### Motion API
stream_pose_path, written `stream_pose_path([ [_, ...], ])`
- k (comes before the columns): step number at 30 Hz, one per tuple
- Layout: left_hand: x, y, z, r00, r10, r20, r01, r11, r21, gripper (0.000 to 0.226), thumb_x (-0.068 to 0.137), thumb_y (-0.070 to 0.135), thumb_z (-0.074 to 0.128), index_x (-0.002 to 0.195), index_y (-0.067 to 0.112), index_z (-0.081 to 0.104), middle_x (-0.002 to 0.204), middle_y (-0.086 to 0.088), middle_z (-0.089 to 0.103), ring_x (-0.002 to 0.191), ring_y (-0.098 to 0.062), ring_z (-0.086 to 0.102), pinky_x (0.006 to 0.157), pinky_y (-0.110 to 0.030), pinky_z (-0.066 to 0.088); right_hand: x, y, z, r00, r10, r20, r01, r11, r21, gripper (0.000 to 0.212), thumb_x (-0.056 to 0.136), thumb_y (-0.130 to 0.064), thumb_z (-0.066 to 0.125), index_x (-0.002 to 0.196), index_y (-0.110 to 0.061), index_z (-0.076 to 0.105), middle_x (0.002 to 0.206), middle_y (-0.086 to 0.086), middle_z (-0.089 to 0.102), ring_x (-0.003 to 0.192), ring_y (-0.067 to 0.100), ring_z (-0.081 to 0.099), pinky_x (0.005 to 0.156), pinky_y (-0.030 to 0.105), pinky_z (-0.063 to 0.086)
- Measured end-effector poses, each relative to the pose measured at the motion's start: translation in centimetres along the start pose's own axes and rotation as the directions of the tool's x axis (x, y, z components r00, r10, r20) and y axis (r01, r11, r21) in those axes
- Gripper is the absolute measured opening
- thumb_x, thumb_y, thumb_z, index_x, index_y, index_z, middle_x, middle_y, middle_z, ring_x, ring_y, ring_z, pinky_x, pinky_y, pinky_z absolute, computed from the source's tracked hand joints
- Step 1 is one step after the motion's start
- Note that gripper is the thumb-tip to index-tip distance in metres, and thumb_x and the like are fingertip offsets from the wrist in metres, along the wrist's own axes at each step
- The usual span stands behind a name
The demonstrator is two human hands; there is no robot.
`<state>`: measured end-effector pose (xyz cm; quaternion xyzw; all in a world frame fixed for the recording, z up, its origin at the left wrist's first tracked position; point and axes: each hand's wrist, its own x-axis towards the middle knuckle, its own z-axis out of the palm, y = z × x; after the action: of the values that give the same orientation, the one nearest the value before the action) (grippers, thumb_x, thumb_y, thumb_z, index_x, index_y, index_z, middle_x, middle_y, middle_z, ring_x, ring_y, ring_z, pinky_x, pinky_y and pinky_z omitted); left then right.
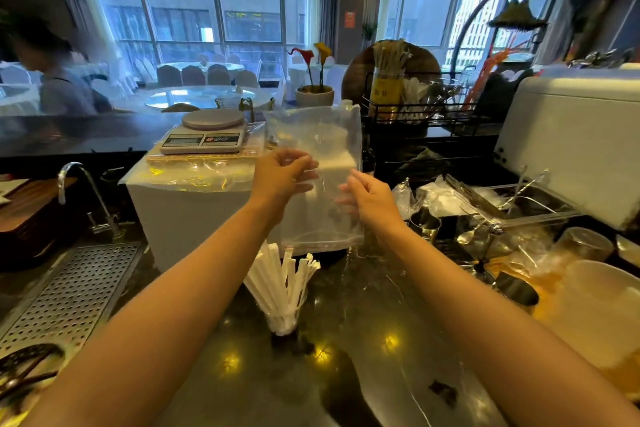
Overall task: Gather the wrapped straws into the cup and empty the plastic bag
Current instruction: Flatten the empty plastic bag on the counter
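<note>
I hold a clear plastic bag (pixel 313 135) upright in the air over the dark counter, its sealed strip hanging at the bottom. My left hand (pixel 282 173) pinches its left side and my right hand (pixel 370 198) pinches its right side. The bag looks empty. Directly below it stands a clear cup (pixel 285 317) on the counter, filled with several white paper-wrapped straws (pixel 277 277) that fan out upward.
A white box (pixel 180 208) with a kitchen scale (pixel 204 135) stands behind the cup. A tap (pixel 74 184) and perforated drain tray (pixel 69 291) lie left. Metal cups, tools and a white appliance (pixel 571 135) crowd the right. A person (pixel 59 80) stands at far left.
</note>
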<state>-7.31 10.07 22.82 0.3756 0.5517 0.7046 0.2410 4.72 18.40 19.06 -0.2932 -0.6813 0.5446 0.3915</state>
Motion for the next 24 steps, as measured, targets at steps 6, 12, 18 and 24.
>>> stream_pose_path([
  [6, 0.1, -3.1, 3.8, 0.996, -0.084, 0.003, 0.085, 0.995, -0.047, 0.016, 0.083, 0.007, 0.057, 0.071, 0.016, 0.050, 0.069, -0.005, 0.063, 0.052, -0.007, 0.065, 0.056, -0.028, 0.051, -0.7, 2.2, -3.4, 0.996, 0.049, -0.077, -0.056, 0.994, -0.094, 0.032, 0.095, -0.014, 0.037, 0.116, 0.007, 0.050, 0.081, 0.019, 0.059, 0.061, 0.017, 0.059, 0.065, 0.041, 0.054],
  [12, -0.3, -5.9, 6.8, 0.984, -0.180, 0.013, 0.180, 0.983, 0.020, 0.015, 0.086, 0.013, 0.055, 0.073, 0.015, 0.047, 0.070, -0.005, 0.059, 0.059, -0.013, 0.059, 0.045, -0.022, 0.052, -0.8, 4.9, -7.0, 0.974, 0.143, -0.176, -0.164, 0.980, -0.116, 0.029, 0.093, -0.010, 0.039, 0.075, 0.004, 0.057, 0.062, 0.013, 0.055, 0.047, 0.020, 0.054, 0.048, 0.034, 0.047],
  [18, -1.8, -10.3, 8.9, 0.946, -0.318, 0.067, 0.302, 0.937, 0.177, 0.016, 0.090, 0.021, 0.047, 0.076, 0.015, 0.045, 0.068, -0.004, 0.055, 0.051, -0.013, 0.053, 0.039, -0.019, 0.046, -1.0, 7.8, -9.8, 0.955, 0.136, -0.265, -0.204, 0.946, -0.252, 0.027, 0.093, -0.012, 0.040, 0.071, -0.003, 0.052, 0.063, 0.018, 0.049, 0.062, 0.037, 0.060, 0.065, 0.051, 0.051],
  [24, -3.5, -15.8, 9.9, 0.957, -0.285, -0.050, 0.278, 0.856, 0.437, 0.030, 0.093, 0.024, 0.040, 0.064, 0.016, 0.036, 0.059, -0.005, 0.047, 0.046, -0.015, 0.049, 0.050, -0.031, 0.037, -1.8, 11.4, -11.0, 0.954, 0.167, -0.251, -0.268, 0.852, -0.451, 0.030, 0.092, -0.010, 0.041, 0.071, 0.006, 0.055, 0.073, 0.024, 0.055, 0.068, 0.023, 0.045, 0.058, 0.033, 0.030],
])
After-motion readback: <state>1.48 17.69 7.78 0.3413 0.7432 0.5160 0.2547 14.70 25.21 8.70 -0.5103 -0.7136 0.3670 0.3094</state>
